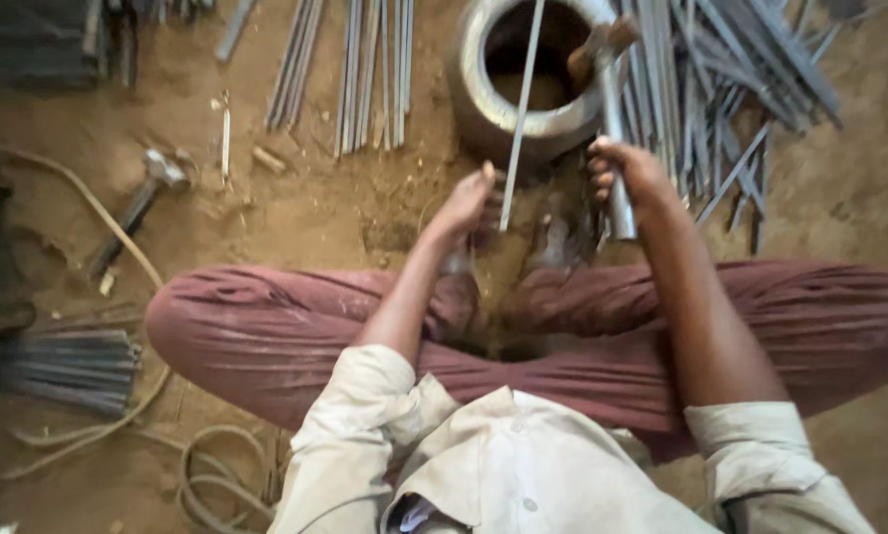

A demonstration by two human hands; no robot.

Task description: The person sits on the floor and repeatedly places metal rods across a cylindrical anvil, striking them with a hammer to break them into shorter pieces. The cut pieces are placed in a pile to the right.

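I sit cross-legged on sandy ground in maroon trousers. My left hand (467, 203) grips a thin steel rod (523, 109) near its lower end; the rod slants up across a thick metal ring (484, 104) lying in front of me. My right hand (630, 173) is closed around the metal handle of a hammer (607, 89), whose head is raised over the ring's right rim. The two hands are about a hand's width apart, just beyond my knees.
Bundles of thin steel rods (365, 69) lie beyond the ring, and a messy pile of rods (721, 89) to the right. A second hammer (137, 203) rests on the ground at left. A dark rod bundle (58, 366) and a hose (207, 475) lie lower left.
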